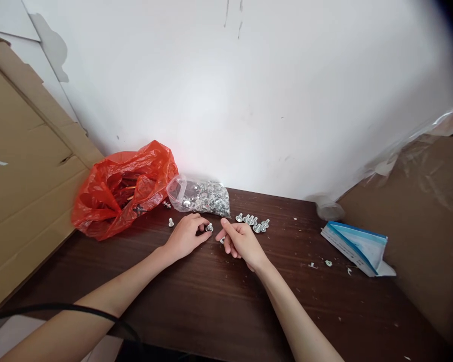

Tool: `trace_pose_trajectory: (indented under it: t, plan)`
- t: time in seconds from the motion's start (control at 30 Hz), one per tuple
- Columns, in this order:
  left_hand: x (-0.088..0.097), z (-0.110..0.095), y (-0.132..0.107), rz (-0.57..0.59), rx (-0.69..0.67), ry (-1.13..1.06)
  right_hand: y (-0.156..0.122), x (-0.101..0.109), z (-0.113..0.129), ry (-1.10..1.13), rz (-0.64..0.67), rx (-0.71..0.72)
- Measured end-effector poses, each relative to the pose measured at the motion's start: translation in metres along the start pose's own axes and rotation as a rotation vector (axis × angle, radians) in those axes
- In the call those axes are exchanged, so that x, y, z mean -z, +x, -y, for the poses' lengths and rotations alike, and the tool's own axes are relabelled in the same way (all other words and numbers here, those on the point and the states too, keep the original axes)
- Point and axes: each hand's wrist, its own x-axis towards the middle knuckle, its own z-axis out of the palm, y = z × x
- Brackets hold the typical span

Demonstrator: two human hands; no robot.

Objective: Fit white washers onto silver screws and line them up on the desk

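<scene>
My left hand [189, 235] rests low over the dark table, its thumb and forefinger closed about a small silver screw [210, 228] that stands head down. Just right of it is my right hand [243, 242], fingers curled inward and thumb raised. A small shiny piece [222, 241] shows at its fingertips; its kind is partly hidden. Beyond the right hand, several silver screws [251, 220] with wide heads stand in a cluster. Another single screw [171, 222] stands left of my left hand. Behind the hands lies a clear plastic bag [211, 197] full of small metal parts.
A red plastic bag [151, 166] sits open at the back left, beside a cardboard box [26, 151]. At right are a blue-and-white packet [357, 249], a clear round container [329, 208] and another box [423, 221]. A black cable [71, 306] crosses the lower left.
</scene>
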Motion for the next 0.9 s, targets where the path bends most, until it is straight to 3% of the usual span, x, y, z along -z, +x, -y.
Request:
trace_pose_trajectory:
  t: [0.1, 0.27, 0.47, 0.63, 0.9]
  plan:
    - [0.0000, 0.0004, -0.0009, 0.004, 0.001, 0.002, 0.0015, 0.0009, -0.0021, 0.017, -0.046, 0.028]
    - [0.0014, -0.0020, -0.0008, -0.003, -0.002, 0.017, 0.0032, -0.0011, -0.0076, -0.045, 0.034, 0.051]
    - [0.0017, 0.0001, 0.0010, -0.009, -0.016, 0.018, 0.0044, -0.0005, -0.0078, -0.046, -0.012, 0.103]
    - [0.0024, 0.0004, 0.0034, 0.002, -0.022, 0.013, 0.0050, -0.0004, -0.0064, -0.129, 0.036, 0.112]
    - [0.0038, -0.0012, 0.0027, 0.029, -0.063, 0.057, 0.0055, -0.0035, -0.0069, -0.141, -0.024, 0.147]
